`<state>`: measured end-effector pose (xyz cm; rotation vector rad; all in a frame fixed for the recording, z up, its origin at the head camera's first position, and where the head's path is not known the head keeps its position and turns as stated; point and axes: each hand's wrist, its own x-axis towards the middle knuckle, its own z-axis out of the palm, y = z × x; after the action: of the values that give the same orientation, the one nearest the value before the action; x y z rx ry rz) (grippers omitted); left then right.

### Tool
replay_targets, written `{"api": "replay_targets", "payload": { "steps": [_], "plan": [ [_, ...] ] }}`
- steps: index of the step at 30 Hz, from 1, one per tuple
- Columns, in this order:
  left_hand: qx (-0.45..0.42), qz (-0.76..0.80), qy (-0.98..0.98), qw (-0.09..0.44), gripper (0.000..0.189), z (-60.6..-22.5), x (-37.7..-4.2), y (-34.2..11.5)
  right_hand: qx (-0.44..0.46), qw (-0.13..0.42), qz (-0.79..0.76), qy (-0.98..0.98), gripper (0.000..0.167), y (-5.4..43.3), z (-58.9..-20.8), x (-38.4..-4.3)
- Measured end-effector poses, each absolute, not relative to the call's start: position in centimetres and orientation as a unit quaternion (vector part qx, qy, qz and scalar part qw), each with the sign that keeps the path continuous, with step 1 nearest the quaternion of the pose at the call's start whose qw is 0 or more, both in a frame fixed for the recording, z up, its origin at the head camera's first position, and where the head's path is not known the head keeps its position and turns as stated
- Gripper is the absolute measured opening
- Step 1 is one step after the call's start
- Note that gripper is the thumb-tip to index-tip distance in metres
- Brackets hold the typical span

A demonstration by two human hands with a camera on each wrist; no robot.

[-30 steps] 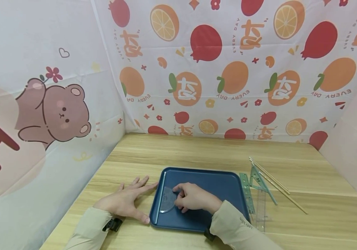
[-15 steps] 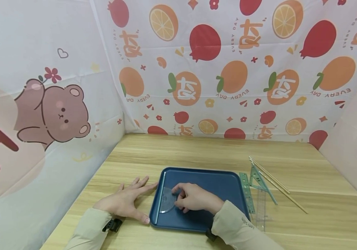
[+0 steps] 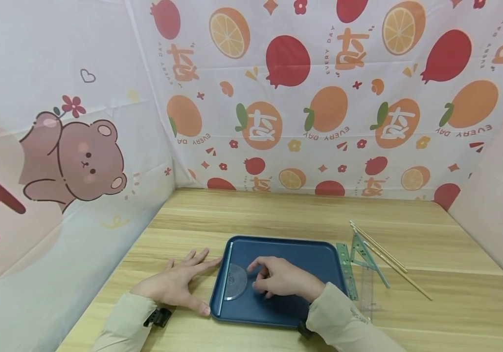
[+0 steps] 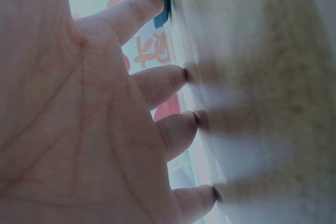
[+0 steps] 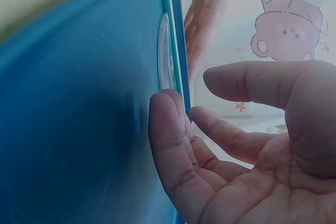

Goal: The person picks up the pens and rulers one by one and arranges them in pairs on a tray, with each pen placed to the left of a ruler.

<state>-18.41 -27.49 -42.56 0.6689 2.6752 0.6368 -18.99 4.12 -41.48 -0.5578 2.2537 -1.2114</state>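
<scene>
A clear protractor (image 3: 236, 283) lies in the blue tray (image 3: 278, 313), its straight side along a green pencil (image 3: 224, 281) by the tray's left wall. My right hand (image 3: 284, 278) hovers over the tray just right of the protractor, fingers loosely bent. In the right wrist view nothing sits between its thumb and fingers, and the protractor (image 5: 166, 51) shows past the fingertips. My left hand (image 3: 176, 284) rests spread on the table, thumb and index finger at the tray's left edge. In the left wrist view the fingertips touch the tabletop and hold nothing.
Right of the tray lie a green ruler (image 3: 347, 271), a green set square (image 3: 359, 250), a clear ruler (image 3: 367, 291) and several pencils or thin sticks (image 3: 399, 269). The wooden table (image 3: 256, 210) meets a fruit-print cloth (image 3: 295, 161) behind and a bear-print cloth (image 3: 93, 161) at left.
My right hand has drawn off the protractor and shifted slightly right, leaving it beside the pencil. The left hand has stayed in place.
</scene>
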Motion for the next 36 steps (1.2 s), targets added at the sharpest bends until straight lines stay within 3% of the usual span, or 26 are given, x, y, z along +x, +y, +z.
{"api": "replay_targets", "payload": {
  "steps": [36],
  "plan": [
    [0.242, 0.23, 0.931, 0.147, 0.119, -42.6, -18.4, -27.4, -0.213, 0.226, -0.444, 0.841, 0.034, 11.7, -40.6, -18.5]
  ]
}}
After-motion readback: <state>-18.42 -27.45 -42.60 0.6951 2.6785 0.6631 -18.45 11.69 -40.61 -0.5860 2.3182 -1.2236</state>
